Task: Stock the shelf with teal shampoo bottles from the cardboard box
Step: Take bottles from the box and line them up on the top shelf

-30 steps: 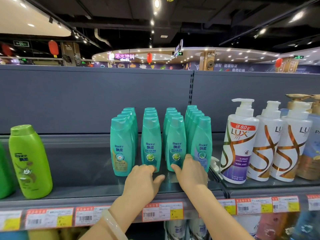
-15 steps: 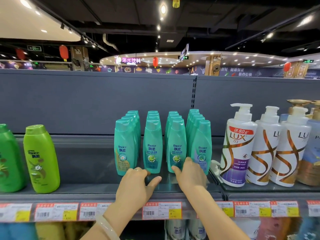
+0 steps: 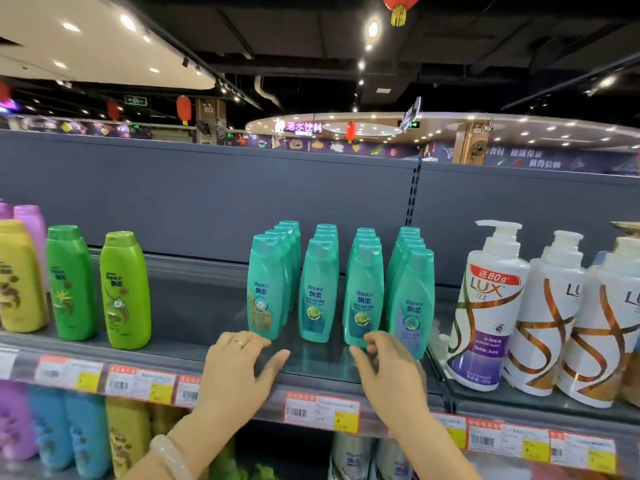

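Several teal shampoo bottles stand upright in four rows on the grey shelf. My left hand lies on the shelf front, its fingertips at the base of the leftmost front bottle, thumb spread to the right. My right hand hovers with loosely bent fingers at the foot of the third row's front bottle, touching or nearly touching it. Neither hand holds anything. The cardboard box is out of sight.
Green bottles and a yellow bottle stand on the shelf to the left, with a bare gap between them and the teal rows. White LUX pump bottles crowd the right section. Price tags line the shelf edge; more bottles sit below.
The view has turned left, bringing more bottles on the left into sight. Both hands have stayed at the bases of the front teal bottles; the right hand's fingers have curled a little.
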{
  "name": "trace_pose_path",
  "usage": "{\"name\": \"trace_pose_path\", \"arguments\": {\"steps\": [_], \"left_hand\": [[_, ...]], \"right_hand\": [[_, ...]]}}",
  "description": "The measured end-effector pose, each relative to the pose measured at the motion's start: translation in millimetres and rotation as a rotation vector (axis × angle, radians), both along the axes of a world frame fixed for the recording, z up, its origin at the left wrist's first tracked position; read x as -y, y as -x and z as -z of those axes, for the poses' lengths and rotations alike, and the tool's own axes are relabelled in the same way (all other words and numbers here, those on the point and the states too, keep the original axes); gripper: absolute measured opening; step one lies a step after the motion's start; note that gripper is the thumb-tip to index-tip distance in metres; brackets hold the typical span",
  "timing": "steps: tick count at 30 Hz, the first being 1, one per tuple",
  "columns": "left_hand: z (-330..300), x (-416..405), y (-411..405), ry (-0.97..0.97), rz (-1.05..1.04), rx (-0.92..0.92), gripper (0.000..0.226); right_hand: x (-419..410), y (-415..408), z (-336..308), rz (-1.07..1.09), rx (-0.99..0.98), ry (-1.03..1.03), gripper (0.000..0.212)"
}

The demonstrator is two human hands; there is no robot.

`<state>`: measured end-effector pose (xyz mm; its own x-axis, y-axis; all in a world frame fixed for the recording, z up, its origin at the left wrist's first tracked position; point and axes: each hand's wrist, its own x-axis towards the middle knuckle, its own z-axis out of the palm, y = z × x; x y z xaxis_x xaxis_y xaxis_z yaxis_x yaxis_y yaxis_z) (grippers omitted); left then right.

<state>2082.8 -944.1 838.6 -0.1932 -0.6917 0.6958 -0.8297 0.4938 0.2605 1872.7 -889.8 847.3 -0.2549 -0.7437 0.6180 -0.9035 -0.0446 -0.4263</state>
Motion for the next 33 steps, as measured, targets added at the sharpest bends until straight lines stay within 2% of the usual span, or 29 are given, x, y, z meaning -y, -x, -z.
{"name": "trace_pose_path", "arguments": {"steps": [2,5,10,13,15,24,29,33], "left_hand": [[4,0,-10,-0.075,-0.058,-0.028,0.083],[-2,1,-14,-0.237,-0.146,-0.100,0.094],[-40,29,-3,-0.539,-0.120,-0.352,0.092],[-45,38,11,-0.556,-0.034,-0.429,0.064],[-42,41,16,-0.538,-0.038,-0.473,0.058],[-40,45,19,-0.560,-0.061,-0.564,0.057],[-41,48,20,-0.577,-0.067,-0.562,0.056],[-41,51,21,-0.585,-0.065,-0.553,0.054]], "right_hand": [[1,1,9,-0.002,-0.117,0.041,0.025],[6,5,17,-0.029,-0.208,0.178,0.033],[11,8,21,-0.055,-0.219,0.288,0.033],[11,7,22,-0.038,-0.216,0.298,0.031],[11,8,21,-0.038,-0.214,0.302,0.030],[8,8,19,-0.060,-0.213,0.310,0.028],[7,8,19,-0.061,-0.209,0.295,0.012],[7,8,19,-0.061,-0.207,0.285,0.014]]}}
